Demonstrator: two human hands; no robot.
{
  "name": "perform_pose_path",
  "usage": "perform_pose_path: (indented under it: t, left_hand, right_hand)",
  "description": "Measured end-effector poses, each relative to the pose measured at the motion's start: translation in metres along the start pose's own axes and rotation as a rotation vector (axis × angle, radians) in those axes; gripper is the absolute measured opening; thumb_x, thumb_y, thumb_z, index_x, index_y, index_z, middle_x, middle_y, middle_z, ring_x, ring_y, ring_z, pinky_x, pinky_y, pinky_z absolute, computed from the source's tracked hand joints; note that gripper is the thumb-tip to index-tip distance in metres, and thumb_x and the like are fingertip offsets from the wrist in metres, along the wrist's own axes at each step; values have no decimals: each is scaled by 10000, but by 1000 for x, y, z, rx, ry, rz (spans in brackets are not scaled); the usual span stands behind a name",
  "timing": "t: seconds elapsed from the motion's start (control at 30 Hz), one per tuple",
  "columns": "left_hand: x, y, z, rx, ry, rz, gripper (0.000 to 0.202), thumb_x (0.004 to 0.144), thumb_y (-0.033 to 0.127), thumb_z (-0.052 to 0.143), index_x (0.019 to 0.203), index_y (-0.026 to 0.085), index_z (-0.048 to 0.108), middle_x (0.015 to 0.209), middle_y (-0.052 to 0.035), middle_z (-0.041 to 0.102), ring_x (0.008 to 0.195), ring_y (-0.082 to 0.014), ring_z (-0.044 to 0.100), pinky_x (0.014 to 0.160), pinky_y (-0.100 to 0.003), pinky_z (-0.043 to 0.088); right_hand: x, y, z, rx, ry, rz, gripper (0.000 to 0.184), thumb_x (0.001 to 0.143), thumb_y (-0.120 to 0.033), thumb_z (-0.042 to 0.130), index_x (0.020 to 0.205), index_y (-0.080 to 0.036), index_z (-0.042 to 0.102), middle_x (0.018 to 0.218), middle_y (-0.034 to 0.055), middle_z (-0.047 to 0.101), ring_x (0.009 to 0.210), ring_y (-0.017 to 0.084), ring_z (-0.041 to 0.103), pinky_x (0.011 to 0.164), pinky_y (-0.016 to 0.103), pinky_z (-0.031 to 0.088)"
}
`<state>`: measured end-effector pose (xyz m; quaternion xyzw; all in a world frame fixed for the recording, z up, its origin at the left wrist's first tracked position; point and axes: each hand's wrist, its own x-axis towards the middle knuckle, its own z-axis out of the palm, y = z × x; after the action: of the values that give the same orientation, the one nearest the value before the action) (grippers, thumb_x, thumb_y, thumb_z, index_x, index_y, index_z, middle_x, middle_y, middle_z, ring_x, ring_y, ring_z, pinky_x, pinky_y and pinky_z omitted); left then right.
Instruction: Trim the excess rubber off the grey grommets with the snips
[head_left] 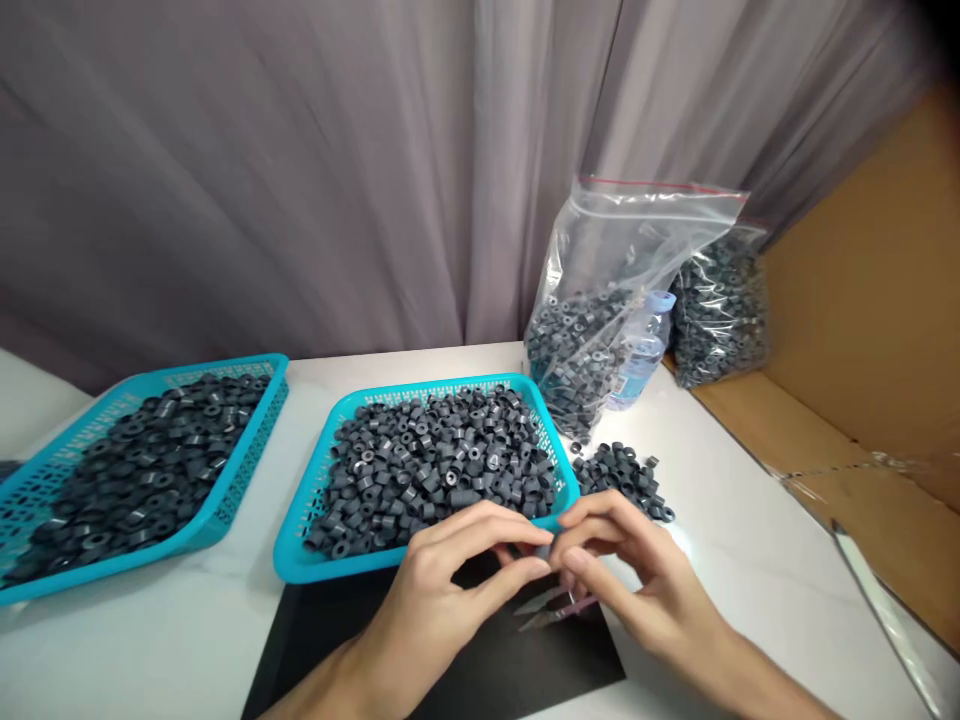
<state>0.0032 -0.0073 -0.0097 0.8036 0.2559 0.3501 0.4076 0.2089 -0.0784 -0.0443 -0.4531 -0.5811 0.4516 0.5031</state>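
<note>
My left hand (457,590) is closed in a pinch, its thumb and fingertips on a small grey plastic piece (545,551) that they mostly cover. Fingertip to fingertip with it, my right hand (637,570) is closed too, its fingers curled. Under those fingers a pair of small scissors (551,607) with a pinkish handle points its blades to the left. Beneath both hands lies a black mat (555,665). Just behind them stands a turquoise basket (300,570) full of small dark grey ring-like plastic parts (442,460).
Another turquoise basket (217,520) of similar parts is at the left. A loose pile (622,478) lies right of the middle basket. Behind it stand an open clear zip bag (577,350), a water bottle (643,350) and a filled bag (724,310), with a cardboard box (870,270) at right.
</note>
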Motion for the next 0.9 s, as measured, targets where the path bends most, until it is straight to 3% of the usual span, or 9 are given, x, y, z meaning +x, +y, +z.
perform_pose_path:
  t: [0.1, 0.23, 0.37, 0.5, 0.57, 0.67, 0.77, 0.9]
  left_hand:
    - [1, -3, 0, -28, 21, -45, 197, 891, 152, 722, 1056, 243, 779, 1002, -8, 765, 856, -113, 712, 779, -173, 574]
    - [3, -4, 0, -60, 33, -84, 213, 908, 140, 693, 1062, 263, 774, 1065, 5, 764, 910, -106, 713, 825, -166, 570]
    - [6, -3, 1, -91, 57, -89, 245, 923, 107, 653, 1048, 280, 775, 1066, 17, 760, 975, -105, 707, 862, -158, 555]
    - [6, -3, 0, -95, 66, -79, 259, 924, 102, 650, 1053, 285, 778, 1077, 19, 756, 1016, -104, 701, 942, -170, 532]
    - [6, -3, -1, -116, 62, -88, 269, 926, 118, 658, 1079, 305, 776, 1093, 24, 752, 1033, -106, 697, 957, -177, 531]
    - [7, -5, -3, -147, 66, -122, 270, 922, 157, 685, 1089, 346, 781, 1106, 39, 752, 1049, -103, 692, 958, -165, 527]
    - [7, -5, -4, -166, 68, -168, 250, 932, 196, 689, 1068, 379, 793, 1098, 58, 765, 1056, -94, 695, 977, -149, 512]
    - [6, -5, -5, -257, 79, -288, 251, 928, 242, 705, 1114, 393, 780, 1104, 74, 789, 1055, -96, 721, 980, -135, 520]
  right_hand:
    - [-1, -3, -21, -357, -190, -51, 129, 1001, -342, 607, 986, -217, 580, 843, 2, 638, 730, 126, 603, 640, 243, 498]
    - [-1, -5, -32, -793, -425, -129, 203, 977, -395, 634, 1033, -209, 574, 1013, 51, 622, 963, 223, 587, 790, 351, 506]
    - [-3, 10, -27, -945, -459, -204, 150, 1035, -353, 526, 1004, -208, 547, 1025, 47, 619, 953, 224, 589, 791, 364, 499]
    - [-4, 24, -25, -1075, -373, -385, 146, 1072, -262, 427, 994, -196, 531, 954, 49, 628, 850, 224, 599, 725, 368, 477]
    - [-3, 19, -27, -1042, -374, -354, 157, 1083, -228, 386, 1003, -201, 518, 958, 45, 628, 855, 216, 600, 736, 363, 475]
    - [-3, 1, -33, -808, -399, -121, 171, 1101, -258, 340, 1027, -223, 489, 974, 23, 618, 844, 168, 598, 738, 310, 479]
    - [-4, -15, -40, -572, -337, 70, 195, 1110, -306, 307, 1064, -244, 486, 954, 2, 602, 824, 130, 591, 736, 262, 479]
    - [-4, -13, -42, -461, -193, 21, 193, 1096, -322, 375, 1158, -274, 551, 973, 5, 590, 883, 133, 579, 794, 253, 480]
